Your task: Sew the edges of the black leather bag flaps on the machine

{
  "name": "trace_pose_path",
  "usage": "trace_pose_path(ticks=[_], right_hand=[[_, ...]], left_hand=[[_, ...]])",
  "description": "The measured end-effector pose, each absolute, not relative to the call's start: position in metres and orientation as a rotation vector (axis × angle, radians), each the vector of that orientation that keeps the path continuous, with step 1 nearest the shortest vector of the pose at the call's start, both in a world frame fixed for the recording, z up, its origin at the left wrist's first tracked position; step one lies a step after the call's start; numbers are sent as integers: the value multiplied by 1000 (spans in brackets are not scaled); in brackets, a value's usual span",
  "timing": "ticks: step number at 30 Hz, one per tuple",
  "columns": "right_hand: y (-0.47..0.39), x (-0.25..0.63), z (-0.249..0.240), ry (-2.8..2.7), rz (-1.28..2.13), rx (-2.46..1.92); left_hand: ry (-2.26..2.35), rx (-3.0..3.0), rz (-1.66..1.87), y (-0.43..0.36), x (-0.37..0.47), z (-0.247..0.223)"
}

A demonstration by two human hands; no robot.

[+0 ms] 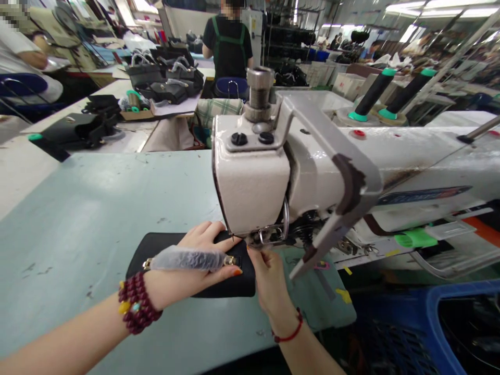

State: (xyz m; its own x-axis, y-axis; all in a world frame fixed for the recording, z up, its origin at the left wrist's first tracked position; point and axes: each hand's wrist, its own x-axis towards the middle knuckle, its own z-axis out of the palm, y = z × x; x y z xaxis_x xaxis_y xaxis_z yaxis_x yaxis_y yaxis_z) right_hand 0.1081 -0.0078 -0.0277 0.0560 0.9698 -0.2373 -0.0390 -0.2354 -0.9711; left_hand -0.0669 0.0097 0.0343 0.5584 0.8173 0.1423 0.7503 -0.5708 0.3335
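A black bag panel lies flat on the pale green table under the head of a sewing machine. Attached to it with gold-coloured fittings is a bag handle wrapped in clear plastic. My left hand passes beneath this handle and rests on the panel, fingers spread and palm down. At the panel's right edge, close to the presser foot area, my right hand has thumb and fingertips pinched together on the edge. The needle area is partly hidden by the machine head and fingers.
A grey bracket slants down to the right of my right hand. A blue basket stands at lower right. Black thread cones rise behind the machine. Black bags crowd the far table; a person is beyond.
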Motion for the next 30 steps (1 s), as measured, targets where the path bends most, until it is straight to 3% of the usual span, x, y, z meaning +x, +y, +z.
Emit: trace_pose_path(ticks=[16, 30], right_hand=[[-1, 129, -21, -1230, 1373, -1335], [2, 133, -20, -1290, 1397, -1375]], left_hand=[[1537, 2587, 224, -10, -51, 27], [1661, 2588, 371, -14, -46, 26]])
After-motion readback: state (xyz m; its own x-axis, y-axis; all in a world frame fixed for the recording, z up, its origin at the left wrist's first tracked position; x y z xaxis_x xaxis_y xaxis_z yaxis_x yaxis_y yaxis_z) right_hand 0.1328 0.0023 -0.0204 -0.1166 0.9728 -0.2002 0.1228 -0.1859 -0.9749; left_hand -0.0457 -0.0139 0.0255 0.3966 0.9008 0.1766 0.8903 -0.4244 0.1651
